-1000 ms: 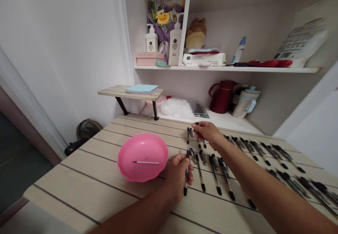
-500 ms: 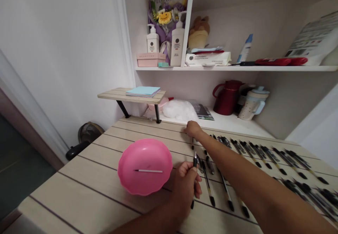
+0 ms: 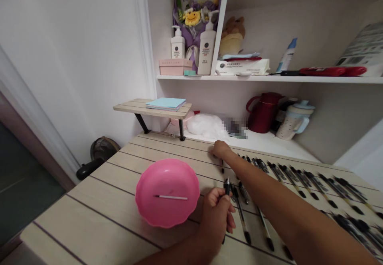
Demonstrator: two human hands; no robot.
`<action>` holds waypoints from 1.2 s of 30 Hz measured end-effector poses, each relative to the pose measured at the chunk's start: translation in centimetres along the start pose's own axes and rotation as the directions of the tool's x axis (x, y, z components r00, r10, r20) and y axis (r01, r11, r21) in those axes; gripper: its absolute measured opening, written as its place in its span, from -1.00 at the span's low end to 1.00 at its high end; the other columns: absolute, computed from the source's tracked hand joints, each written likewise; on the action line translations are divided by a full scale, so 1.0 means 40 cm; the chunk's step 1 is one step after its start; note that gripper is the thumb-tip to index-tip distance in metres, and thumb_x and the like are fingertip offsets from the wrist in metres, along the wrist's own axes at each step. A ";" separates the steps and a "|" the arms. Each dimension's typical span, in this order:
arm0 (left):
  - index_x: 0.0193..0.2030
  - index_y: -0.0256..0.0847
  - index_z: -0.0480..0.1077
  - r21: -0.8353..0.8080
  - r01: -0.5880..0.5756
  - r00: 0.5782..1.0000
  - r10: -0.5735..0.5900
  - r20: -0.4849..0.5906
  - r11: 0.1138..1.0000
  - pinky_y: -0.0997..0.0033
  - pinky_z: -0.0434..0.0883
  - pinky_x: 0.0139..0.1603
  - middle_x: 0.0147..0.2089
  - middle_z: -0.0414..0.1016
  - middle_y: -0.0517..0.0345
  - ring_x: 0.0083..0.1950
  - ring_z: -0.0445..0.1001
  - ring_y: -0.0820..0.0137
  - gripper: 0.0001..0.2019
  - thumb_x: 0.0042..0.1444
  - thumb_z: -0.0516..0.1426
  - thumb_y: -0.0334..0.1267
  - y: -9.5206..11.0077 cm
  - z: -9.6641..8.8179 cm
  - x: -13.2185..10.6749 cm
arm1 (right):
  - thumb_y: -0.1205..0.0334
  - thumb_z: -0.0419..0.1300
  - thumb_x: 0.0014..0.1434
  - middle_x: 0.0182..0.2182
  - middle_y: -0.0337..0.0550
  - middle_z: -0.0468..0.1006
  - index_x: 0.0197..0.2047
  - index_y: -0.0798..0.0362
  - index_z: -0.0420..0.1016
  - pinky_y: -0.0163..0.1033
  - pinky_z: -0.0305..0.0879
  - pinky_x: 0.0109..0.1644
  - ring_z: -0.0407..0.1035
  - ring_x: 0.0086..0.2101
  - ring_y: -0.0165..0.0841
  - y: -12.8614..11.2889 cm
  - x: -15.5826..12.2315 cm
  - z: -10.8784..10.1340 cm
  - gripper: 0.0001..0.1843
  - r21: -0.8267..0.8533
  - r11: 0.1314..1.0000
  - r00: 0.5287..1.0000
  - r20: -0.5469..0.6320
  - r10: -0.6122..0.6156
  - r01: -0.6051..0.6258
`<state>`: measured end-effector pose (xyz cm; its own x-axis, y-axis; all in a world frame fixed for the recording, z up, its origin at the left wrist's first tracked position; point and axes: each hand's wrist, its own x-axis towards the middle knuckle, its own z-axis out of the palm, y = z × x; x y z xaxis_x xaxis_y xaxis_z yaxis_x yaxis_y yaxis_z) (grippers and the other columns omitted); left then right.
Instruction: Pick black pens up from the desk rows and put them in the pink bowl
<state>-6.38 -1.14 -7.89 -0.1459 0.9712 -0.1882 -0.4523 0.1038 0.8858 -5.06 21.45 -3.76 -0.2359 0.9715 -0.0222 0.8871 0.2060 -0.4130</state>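
Gripping a black pen (image 3: 228,186) in our left hand (image 3: 217,216), we hold it nearly upright just right of the pink bowl (image 3: 167,175), fingers and thumb clamped around its barrel so that only its top and lower end show. Our right hand (image 3: 220,149) lies beyond the bowl and to its right, knuckles up, fingertips down at the upper end of another pen (image 3: 222,166) on the wooden table (image 3: 89,217); whether those fingers pinch it or merely rest on it we cannot tell. Inside the bowl lies a thin white refill (image 3: 172,197), crosswise. To the right of the bowl rows of black pens (image 3: 287,173) stretch away side by side, the farthest ones blurred
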 end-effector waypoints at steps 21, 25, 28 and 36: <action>-0.43 -0.22 0.17 -0.016 -0.138 0.990 0.138 0.018 0.990 0.65 0.05 -0.77 -0.61 0.27 0.33 -0.75 0.16 0.65 -0.75 -0.09 0.14 -0.12 0.010 -0.014 -0.009 | 0.02 0.30 -0.15 -0.74 -0.35 0.34 -0.53 0.10 0.33 -0.39 0.08 -0.63 0.19 -0.74 -0.52 0.061 -0.478 -0.017 -0.67 0.970 0.235 0.979 0.106 -0.175 -0.063; -0.38 -0.24 0.22 -0.071 -0.122 0.988 0.128 0.084 0.990 0.64 0.03 -0.77 -0.59 0.29 0.30 -0.76 0.17 0.64 -0.74 -0.06 0.10 -0.08 0.013 -0.015 -0.015 | -0.09 0.19 -0.05 -0.75 -0.35 0.33 -0.43 0.10 0.36 -0.34 0.14 -0.64 0.21 -0.76 -0.47 0.061 -0.482 -0.026 -0.62 0.966 0.221 0.942 0.194 -0.273 -0.135; -0.38 -0.24 0.21 -0.063 -0.115 0.989 0.120 0.085 0.991 0.64 0.01 -0.77 -0.60 0.28 0.31 -0.77 0.15 0.65 -0.75 -0.05 0.10 -0.08 0.014 -0.013 -0.017 | -0.10 0.20 -0.07 -0.78 -0.37 0.28 -0.52 0.08 0.30 -0.35 0.10 -0.68 0.19 -0.79 -0.47 0.058 -0.483 -0.030 -0.61 0.959 0.254 0.935 0.203 -0.292 -0.129; -0.37 -0.24 0.22 -0.058 -0.118 0.990 0.122 0.076 0.991 0.63 -0.04 -0.79 -0.63 0.26 0.33 -0.79 0.09 0.66 -0.75 -0.02 0.08 -0.08 0.010 -0.016 -0.012 | -0.07 0.22 -0.06 -0.69 -0.29 0.38 -0.46 0.09 0.36 -0.34 0.16 -0.62 0.21 -0.75 -0.49 0.065 -0.461 -0.023 -0.64 0.961 0.235 0.940 0.210 -0.267 -0.148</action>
<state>-7.04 -1.71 -7.72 -0.1328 0.9901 -0.0462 -0.4827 -0.0239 0.8755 1.97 4.19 -3.60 -0.5422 0.8341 -0.1015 -0.1381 -0.2076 -0.9684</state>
